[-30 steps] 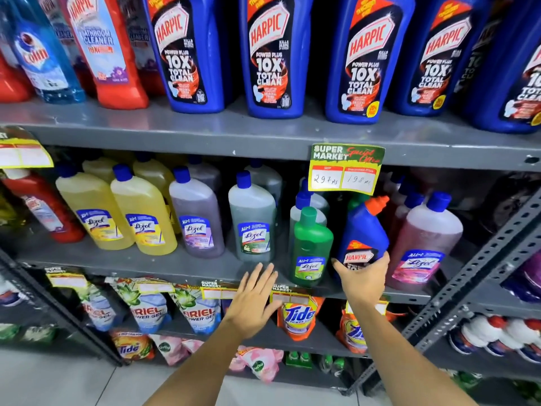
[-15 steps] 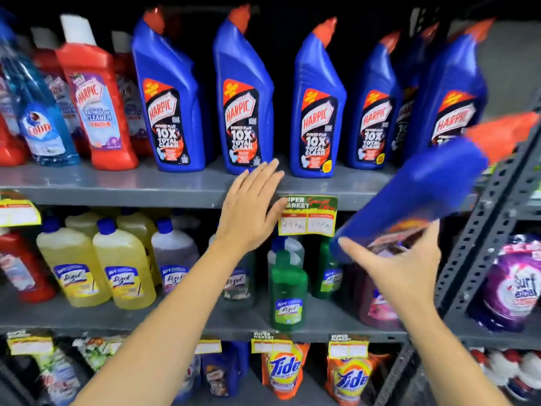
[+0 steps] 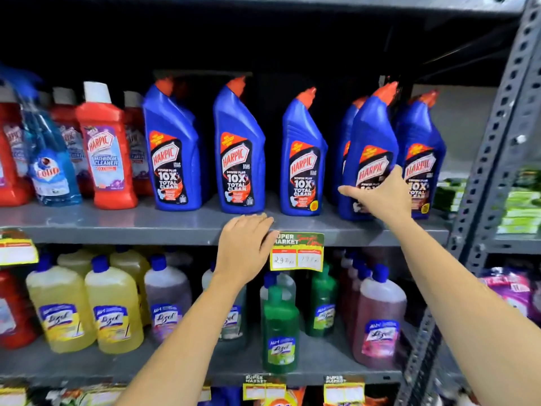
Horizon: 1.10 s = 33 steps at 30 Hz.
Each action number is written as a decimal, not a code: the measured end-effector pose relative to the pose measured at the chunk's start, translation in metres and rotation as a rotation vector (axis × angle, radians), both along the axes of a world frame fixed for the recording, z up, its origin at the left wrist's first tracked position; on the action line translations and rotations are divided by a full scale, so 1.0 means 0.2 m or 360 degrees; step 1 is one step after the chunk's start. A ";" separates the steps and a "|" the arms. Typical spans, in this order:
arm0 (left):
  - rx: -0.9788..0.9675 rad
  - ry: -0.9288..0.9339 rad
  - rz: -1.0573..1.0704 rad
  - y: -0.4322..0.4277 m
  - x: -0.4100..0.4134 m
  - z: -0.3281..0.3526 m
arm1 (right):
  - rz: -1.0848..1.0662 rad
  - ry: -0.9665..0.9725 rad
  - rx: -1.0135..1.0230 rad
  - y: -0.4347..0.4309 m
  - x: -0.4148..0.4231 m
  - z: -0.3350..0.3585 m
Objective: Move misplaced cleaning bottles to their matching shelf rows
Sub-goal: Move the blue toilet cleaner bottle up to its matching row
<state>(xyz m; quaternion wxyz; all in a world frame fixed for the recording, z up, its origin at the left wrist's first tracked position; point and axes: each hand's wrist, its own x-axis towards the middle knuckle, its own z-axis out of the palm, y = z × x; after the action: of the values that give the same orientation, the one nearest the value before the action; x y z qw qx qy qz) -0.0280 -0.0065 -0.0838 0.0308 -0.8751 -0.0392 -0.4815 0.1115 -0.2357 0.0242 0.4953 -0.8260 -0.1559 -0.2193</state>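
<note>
Blue Harpic bottle [image 3: 370, 159] upright on upper shelf [image 3: 117, 227]

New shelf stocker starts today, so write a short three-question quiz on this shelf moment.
1. True or false: the right hand grips a blue Harpic bottle standing on the upper shelf.
2. Where does the left hand rest?
A. on a yellow Lizol bottle
B. on the front edge of the upper shelf, beside the price tag
C. on a red bathroom cleaner
3. Fill in: the green bottle at the front of the lower shelf carries the brand ____.

Key: 1 true; 2 B; 3 Lizol.
</note>
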 end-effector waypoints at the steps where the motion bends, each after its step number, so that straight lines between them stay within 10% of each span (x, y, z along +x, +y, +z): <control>1: -0.0008 -0.0003 0.0002 0.00 0.00 0.00 | -0.0018 0.0030 -0.0010 0.01 0.02 -0.01; 33: 0.0055 -0.0150 0.0001 -0.01 0.01 -0.03 | -0.0016 0.0112 -0.0019 0.12 0.07 -0.13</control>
<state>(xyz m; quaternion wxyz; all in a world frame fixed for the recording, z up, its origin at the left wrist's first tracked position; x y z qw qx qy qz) -0.0264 -0.0081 -0.0893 0.0441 -0.8507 -0.0326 -0.5228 0.1264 -0.2123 -0.0010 0.4945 -0.8368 -0.1356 -0.1917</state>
